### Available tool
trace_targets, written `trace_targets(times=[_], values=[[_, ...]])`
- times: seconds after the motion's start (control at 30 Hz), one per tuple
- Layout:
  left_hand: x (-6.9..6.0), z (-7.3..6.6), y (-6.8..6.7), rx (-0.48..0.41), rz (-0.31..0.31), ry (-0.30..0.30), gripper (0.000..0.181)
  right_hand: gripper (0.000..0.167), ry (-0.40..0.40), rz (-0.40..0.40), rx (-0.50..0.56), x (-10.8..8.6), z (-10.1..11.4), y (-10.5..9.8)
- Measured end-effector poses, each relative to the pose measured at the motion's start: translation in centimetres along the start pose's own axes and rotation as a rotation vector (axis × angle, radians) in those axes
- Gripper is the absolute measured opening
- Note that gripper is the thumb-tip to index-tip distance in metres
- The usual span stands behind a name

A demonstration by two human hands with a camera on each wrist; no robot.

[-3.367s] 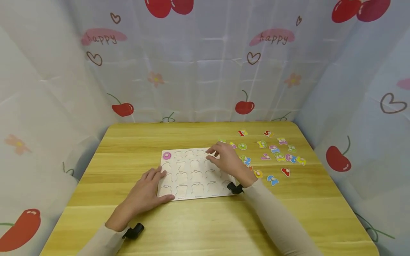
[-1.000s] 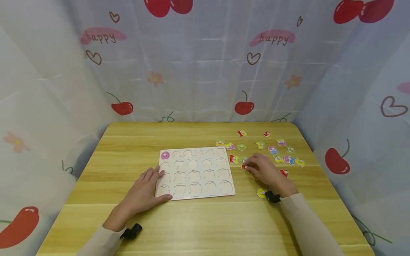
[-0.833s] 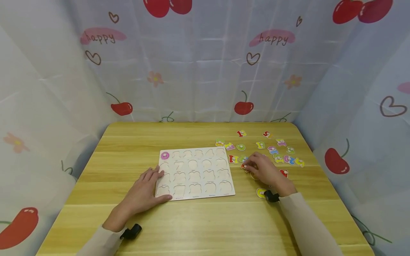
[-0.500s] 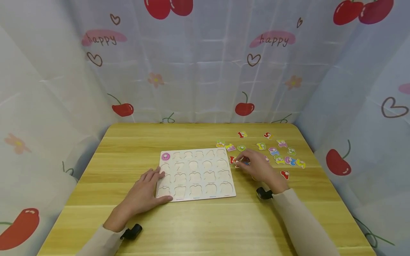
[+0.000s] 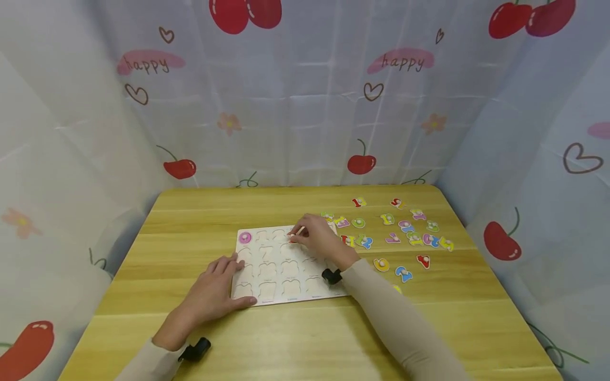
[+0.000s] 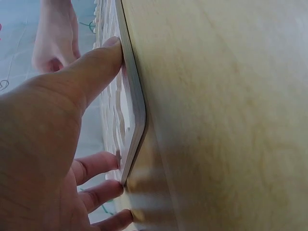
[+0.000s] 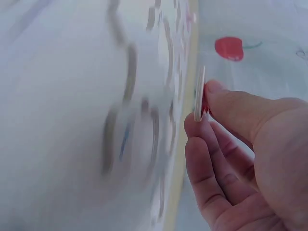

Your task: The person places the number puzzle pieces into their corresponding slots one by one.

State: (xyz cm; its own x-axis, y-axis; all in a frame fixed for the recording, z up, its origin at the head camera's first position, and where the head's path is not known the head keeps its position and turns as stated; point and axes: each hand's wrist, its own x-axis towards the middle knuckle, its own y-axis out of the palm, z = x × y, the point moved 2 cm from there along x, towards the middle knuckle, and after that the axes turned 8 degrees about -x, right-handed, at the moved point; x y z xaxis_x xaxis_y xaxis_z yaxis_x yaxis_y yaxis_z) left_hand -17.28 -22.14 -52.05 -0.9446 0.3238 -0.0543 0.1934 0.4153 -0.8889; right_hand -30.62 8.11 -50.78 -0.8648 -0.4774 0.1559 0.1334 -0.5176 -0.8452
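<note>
My right hand pinches a small red piece just above the far part of the puzzle board. My left hand rests with loosely spread fingers at the board's left corner, while number pieces lie to the right.

Head cam: from above, forward and down, farthest off; bench, board, curtain in frame. Left wrist: close, tipped sideways, looks along board edge. Right wrist: close, sideways, skims board face toward curtain. All three share board.
</note>
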Motion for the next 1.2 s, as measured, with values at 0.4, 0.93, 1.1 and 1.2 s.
trace_targets(times=[0.4, 0.93, 1.1, 1.2], values=[[-0.1, 0.1, 0.3, 0.001, -0.015, 0.011, 0.105, 0.010, 0.075, 0.036, 0.073, 4.3, 4.6, 5.0], [-0.1, 0.4, 0.7, -0.007, -0.018, 0.019, 0.103, 0.012, 0.088, 0.040, -0.006, 4.9, 5.5, 5.7], [-0.1, 0.6, 0.7, 0.000, -0.013, 0.013, 0.104, 0.011, 0.069, 0.054, 0.001, 4.5, 5.2, 5.3], [0.0, 0.7, 0.5, 0.002, -0.018, 0.013, 0.105, 0.012, 0.058, 0.052, 0.004, 4.1, 4.8, 4.4]])
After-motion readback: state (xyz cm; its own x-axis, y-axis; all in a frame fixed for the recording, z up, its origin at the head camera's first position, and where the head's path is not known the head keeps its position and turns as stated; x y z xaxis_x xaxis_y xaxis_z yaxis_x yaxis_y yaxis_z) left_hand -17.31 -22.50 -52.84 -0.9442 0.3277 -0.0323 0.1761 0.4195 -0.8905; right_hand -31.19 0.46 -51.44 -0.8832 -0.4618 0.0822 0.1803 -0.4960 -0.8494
